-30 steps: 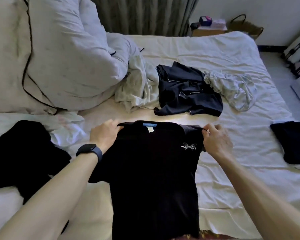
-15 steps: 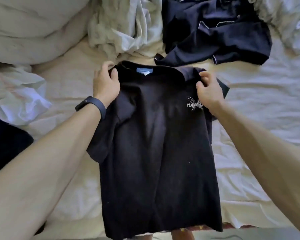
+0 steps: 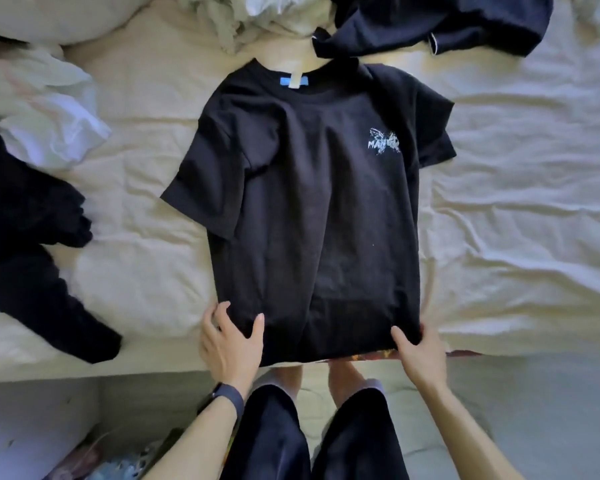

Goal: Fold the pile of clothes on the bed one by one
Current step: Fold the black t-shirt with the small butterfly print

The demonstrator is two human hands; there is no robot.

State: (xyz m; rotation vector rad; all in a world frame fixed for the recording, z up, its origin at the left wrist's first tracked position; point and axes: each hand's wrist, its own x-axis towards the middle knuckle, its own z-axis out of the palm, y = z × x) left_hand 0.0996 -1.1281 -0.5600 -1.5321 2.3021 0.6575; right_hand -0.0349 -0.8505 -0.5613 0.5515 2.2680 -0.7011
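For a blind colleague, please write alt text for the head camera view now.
A black T-shirt lies spread flat, front up, on a cream bed sheet; the left hand and right hand hold its bottom hem corners. Other dark clothes and pale clothes lie around it.

Black T-shirt (image 3: 312, 216) spread flat, front up, on bed (image 3: 516, 220)

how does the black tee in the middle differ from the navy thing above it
The black t-shirt lies spread flat; the navy garment is crumpled. The t-shirt has a white chest print; the navy garment shows thin white piping. The left hand and right hand hold the t-shirt's hem; neither is on the navy garment. Both are dark and lie on the bed.
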